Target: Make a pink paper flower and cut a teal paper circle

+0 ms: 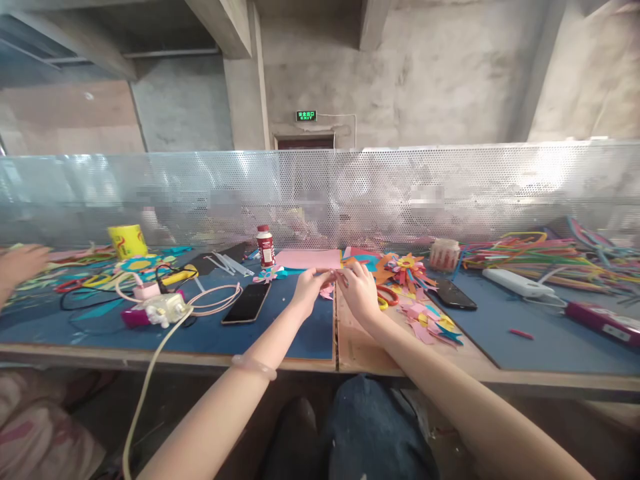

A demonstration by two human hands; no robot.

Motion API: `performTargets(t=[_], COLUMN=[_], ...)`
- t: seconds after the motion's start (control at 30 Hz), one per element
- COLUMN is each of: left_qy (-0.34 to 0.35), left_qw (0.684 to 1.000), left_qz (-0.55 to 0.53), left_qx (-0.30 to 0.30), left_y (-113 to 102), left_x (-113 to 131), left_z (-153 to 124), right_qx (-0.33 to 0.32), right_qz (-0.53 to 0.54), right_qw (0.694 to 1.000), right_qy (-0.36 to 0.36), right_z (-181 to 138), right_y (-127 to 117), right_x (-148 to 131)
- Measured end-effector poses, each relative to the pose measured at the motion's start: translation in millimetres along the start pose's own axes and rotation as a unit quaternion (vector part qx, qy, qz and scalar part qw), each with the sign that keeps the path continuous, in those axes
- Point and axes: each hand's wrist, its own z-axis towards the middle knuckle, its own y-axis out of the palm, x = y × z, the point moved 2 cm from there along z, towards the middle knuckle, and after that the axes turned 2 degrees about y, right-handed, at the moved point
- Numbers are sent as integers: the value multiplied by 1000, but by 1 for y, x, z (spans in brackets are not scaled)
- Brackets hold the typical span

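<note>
My left hand [311, 291] and my right hand [359, 292] meet over the middle of the table, fingertips pinched together. What they pinch is small and mostly hidden behind the fingers. Just under the fingertips a bit of pink paper [327, 292] shows; I cannot tell whether it is held or lies on the table. Close to my right hand are orange-and-yellow-handled scissors [387, 296] and a layered orange and pink paper flower [406, 268]. Pink paper [310, 259] lies beyond the hands. Cut pink, yellow and blue paper pieces [430, 323] lie to the right.
Left of me are a phone [247, 303], a power strip with cables [163, 309], a red bottle [265, 245] and a yellow roll [127, 241]. On the right are another phone [455, 294], a jar [444, 255] and coloured strips [540, 257]. Another person's hand [23, 263] is at far left.
</note>
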Motion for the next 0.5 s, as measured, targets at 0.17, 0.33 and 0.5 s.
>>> performTargets(t=[0.17,0.33,0.5], left_qy=[12,23,43], left_qw=[1000,999,997], left_qz=[11,43,70], left_qx=[-11,-10,-10], left_y=[-1,-2,-2], left_x=[0,0,0], left_z=[0,0,-1], right_qx=[-3,-6,-6], right_qz=[1,-3,-18], right_qw=[1000,1000,999], right_qy=[9,-3,-39], right_z=[1,0,-2], right_y=[1,0,1], right_x=[0,0,0])
